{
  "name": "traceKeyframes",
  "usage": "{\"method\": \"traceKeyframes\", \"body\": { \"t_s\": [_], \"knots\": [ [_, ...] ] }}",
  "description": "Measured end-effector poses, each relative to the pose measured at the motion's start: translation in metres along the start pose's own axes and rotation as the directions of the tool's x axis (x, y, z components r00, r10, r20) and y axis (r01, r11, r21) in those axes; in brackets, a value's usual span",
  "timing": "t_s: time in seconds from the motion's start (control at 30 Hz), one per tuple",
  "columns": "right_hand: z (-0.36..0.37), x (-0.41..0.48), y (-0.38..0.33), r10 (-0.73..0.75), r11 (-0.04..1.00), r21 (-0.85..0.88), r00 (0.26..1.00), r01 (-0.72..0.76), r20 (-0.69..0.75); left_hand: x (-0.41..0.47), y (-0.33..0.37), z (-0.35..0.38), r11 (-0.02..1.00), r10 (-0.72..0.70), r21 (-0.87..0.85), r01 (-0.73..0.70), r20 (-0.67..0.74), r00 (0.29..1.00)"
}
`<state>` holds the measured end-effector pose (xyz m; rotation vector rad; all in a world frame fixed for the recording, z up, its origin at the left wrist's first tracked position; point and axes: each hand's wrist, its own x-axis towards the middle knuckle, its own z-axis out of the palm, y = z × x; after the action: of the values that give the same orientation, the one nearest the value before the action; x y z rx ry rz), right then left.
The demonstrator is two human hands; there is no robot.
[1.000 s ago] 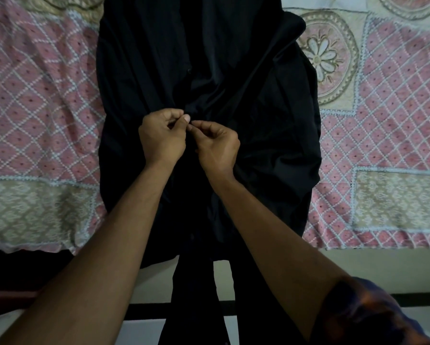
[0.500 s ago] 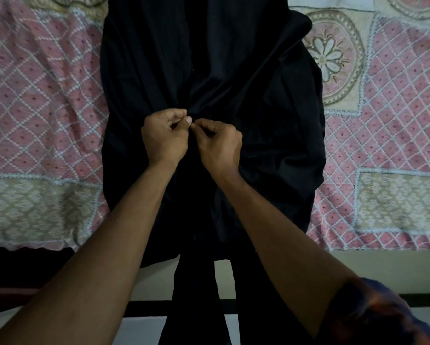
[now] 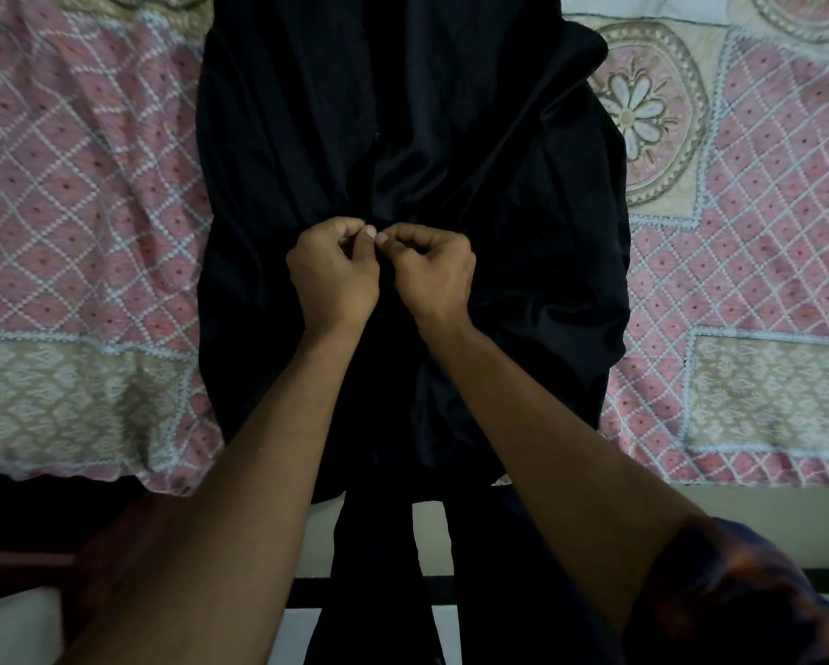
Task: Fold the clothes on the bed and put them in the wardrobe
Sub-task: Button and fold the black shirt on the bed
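- Black garment [image 3: 474,136] spread lengthwise on bedspread [image 3: 91,184], near end hanging over the edge.
- Fingers of left hand [image 3: 335,276] curled, thumb and forefinger pinching cloth at the garment's middle.
- Fingers of right hand [image 3: 434,273] likewise; thumb tips touching.

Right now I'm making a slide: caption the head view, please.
Left hand and right hand pinch the middle of a black garment spread over a pink patterned bedspread.

Your garment [image 3: 450,136] lies on the bedspread [image 3: 76,194], near end seemingly hanging off, with your left hand [image 3: 335,276] and right hand [image 3: 434,276] together at its middle.
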<state>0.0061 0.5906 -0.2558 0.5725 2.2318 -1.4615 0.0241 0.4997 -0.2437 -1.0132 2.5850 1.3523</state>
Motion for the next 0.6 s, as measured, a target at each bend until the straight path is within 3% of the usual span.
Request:
{"method": "traceKeyframes", "body": {
  "t_s": [0.13, 0.3, 0.47, 0.6],
  "knots": [
    [-0.003, -0.001, 0.0, 0.004, 1.0, 0.026, 0.999, -0.005, 0.042, 0.003, -0.003, 0.001, 0.987, 0.059, 0.144, -0.064, 0.039, 0.997],
    [0.0, 0.0, 0.003, -0.066, 0.997, -0.044, 0.996, 0.069, 0.055, -0.001, -0.003, 0.003, 0.996, 0.035, 0.081, -0.035, 0.003, 0.999],
    [0.007, -0.004, 0.008, 0.009, 0.988, 0.155, 1.0, -0.009, 0.003, -0.006, 0.001, 0.004, 0.998, -0.064, -0.016, 0.064, -0.062, 0.996],
    [0.008, -0.004, 0.012, 0.035, 0.977, 0.208, 0.999, -0.04, 0.023, -0.01, 0.003, 0.003, 0.997, -0.075, -0.032, 0.074, -0.048, 0.996]
  ]
}}
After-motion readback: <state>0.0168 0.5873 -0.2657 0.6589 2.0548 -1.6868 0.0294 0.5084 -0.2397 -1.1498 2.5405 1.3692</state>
